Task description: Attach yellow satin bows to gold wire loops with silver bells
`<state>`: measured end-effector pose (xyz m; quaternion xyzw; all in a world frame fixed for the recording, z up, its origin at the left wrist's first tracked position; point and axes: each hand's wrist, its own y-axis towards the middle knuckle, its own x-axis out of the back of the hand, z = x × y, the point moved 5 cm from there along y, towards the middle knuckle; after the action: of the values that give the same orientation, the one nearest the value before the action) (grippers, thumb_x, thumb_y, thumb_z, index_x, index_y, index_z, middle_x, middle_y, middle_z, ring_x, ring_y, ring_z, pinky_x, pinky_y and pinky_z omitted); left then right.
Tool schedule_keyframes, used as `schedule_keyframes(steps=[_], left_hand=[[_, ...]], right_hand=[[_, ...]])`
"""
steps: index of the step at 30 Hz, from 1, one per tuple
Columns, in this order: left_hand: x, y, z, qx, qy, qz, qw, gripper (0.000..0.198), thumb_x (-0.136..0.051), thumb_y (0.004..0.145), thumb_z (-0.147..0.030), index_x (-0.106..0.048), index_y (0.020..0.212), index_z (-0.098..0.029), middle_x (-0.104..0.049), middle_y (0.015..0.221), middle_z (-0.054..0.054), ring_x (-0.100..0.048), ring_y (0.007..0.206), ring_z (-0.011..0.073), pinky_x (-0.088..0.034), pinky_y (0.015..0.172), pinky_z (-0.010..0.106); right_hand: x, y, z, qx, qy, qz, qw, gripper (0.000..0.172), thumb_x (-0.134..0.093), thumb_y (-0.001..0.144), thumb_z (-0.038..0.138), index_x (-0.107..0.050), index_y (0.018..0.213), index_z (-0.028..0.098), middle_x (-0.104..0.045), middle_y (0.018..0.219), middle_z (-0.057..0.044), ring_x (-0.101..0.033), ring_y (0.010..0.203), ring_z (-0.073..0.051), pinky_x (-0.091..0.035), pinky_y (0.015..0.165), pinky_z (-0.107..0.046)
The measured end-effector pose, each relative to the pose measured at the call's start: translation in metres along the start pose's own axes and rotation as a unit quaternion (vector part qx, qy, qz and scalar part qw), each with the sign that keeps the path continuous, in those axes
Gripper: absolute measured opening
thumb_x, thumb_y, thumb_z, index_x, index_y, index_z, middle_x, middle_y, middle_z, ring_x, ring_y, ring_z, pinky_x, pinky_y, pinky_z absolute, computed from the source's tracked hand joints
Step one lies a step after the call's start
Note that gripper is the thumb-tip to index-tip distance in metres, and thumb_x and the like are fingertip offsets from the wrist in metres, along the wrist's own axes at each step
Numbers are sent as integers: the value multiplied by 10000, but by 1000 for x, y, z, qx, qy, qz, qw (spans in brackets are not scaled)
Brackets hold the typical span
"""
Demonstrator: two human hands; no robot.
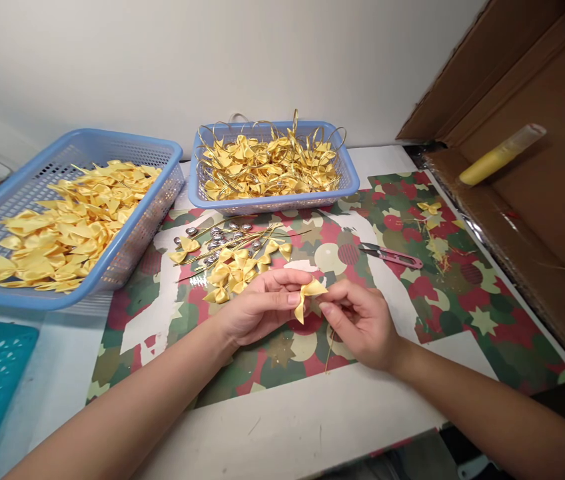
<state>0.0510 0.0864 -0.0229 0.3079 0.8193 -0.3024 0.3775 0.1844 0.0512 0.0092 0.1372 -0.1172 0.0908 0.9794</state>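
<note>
Head view: a yellow bow (310,289) is held just below centre, pinched between thumb and fingers of the left hand (265,303); right hand (362,321) is placed at its 3 o'clock side, thumb and forefinger brought together, grip on anything can't be told. Loose bows (236,268) are heaped at 10 o'clock, pink-handled snips (387,253) laid at 2, blue basket (272,205) set near 12.

Wall (282,60): plain off-white
Desk (242,427): white, partly under a star-and-circle patterned sheet (482,323)
Cardboard panels (542,73): brown, standing at the right
Light: soft, whitish
</note>
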Motion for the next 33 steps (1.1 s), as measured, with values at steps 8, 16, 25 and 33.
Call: schedule_keyframes(steps=[8, 16, 25, 33], left_hand=[[2, 0, 2, 9, 16, -8, 1000, 208, -835, 668, -153, -765, 863, -169, -718, 702, 9, -631, 605, 94, -459, 619, 201], [0, 1, 1, 5, 13, 2, 1000, 209, -828, 674, -152, -776, 872, -192, -728, 722, 1, -634, 622, 87, -459, 636, 196], [-1, 0, -1, -2, 2, 5, 1000, 212, -828, 670, -139, -780, 870, -191, -746, 741, 7, -651, 632, 87, -479, 635, 181], [1, 0, 0, 3, 4, 2, 1000, 214, -830, 666, -142, -777, 867, -192, -747, 748, 3, -652, 635, 85, -478, 642, 181]], right_hand=[[1, 1, 1, 8, -21, -5, 1000, 118, -492, 879, 134, -509, 787, 206, -422, 516, 79, -397, 377, -60, -323, 360, -182], [2, 0, 1, 13, -15, -8, 1000, 115, -500, 879, 123, -518, 798, 204, -429, 508, 82, -410, 367, -60, -323, 356, -182], [3, 0, 3, 14, -19, -11, 1000, 125, -503, 871, 112, -521, 787, 202, -432, 496, 84, -435, 359, -65, -335, 354, -181], [3, 0, 2, 18, -28, -13, 999, 128, -504, 868, 104, -526, 783, 196, -408, 488, 90, -426, 358, -60, -319, 359, -178]])
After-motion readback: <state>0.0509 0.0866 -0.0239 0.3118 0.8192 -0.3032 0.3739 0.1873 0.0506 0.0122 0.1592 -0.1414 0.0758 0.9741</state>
